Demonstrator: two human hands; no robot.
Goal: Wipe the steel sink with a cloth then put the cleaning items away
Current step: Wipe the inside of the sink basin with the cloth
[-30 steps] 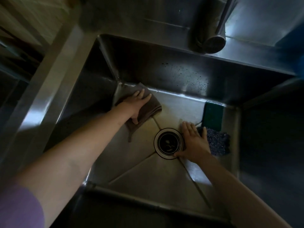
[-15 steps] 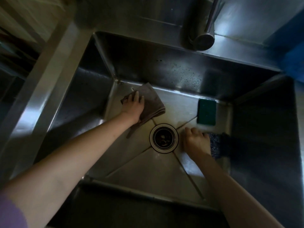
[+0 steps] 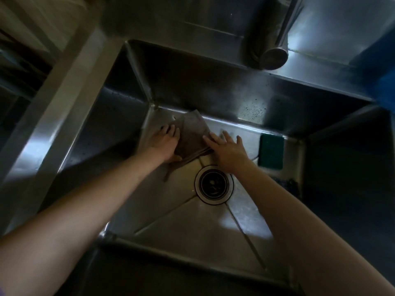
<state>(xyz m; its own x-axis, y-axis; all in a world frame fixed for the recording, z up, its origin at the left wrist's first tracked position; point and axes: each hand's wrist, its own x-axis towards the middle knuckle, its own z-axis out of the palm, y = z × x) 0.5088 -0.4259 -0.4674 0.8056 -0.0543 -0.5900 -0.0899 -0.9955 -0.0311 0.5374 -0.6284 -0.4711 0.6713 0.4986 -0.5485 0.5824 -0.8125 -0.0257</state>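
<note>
Deep steel sink (image 3: 245, 236) seen from above, dimly lit, right wall lost in shadow. Brown cloth (image 3: 193, 135) lying folded on the sink floor near the far left corner, far edge close against the back wall, a loose tail trailing toward the drain (image 3: 213, 184). Left hand (image 3: 165, 144) resting flat on the cloth's left edge, fingers straight and together, thumb tucked along the cloth's near edge; no curl round the fabric visible. Right hand (image 3: 227, 149) spread flat, fingers extended, fingertips touching the cloth's right side, palm just beyond the drain; whether the palm presses the steel underneath cannot be told. Both forearms reaching in from the near edge, cut off by the frame at the bottom.

Green sponge (image 3: 271, 151) lying by the back right corner, apart from the right hand. Just nearer, a dark blue scrubbing pad (image 3: 286, 185), mostly hidden by the right forearm and by shadow, texture hard to make out. Faucet spout (image 3: 274, 55) overhanging the back rim, upper part cut off at the top. Blurred blue object (image 3: 384, 82) at the right edge, too cropped to identify. Speckled water spots on the back wall.
</note>
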